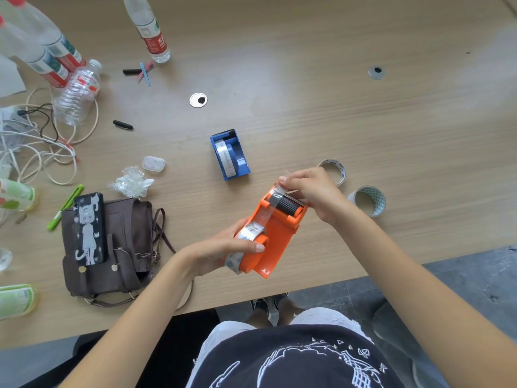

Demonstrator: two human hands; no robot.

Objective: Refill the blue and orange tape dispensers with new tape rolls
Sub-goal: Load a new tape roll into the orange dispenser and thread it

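While my left hand (223,247) grips the orange dispenser (272,233) around its roll end, thumb curled over the new tape roll (247,233) seated in it, my right hand (310,189) pinches the free tape end (279,191) and holds it over the black roller (288,204) at the cutter end. Dispenser sits tilted near the table (335,107) front edge, partly lifted in my grip, hard to tell if its base touches. Blue dispenser (230,154) stands on the table well apart, beyond the orange one, with a roll already in it; looks done. Two rolls lie just beyond my right hand: tape ring (334,169) and patterned roll (369,200), probably old cores or spares, cannot tell which.

Risks from here, my judgement: the strip between roll and roller looks slack and clear, so it could fold and stick to itself or to my fingers if I let go early. Pulling off-axis could lay it crooked over the roller. Roll hub could pop out if my left thumb eases. Dispenser is close to the edge, so a slip could drop it.
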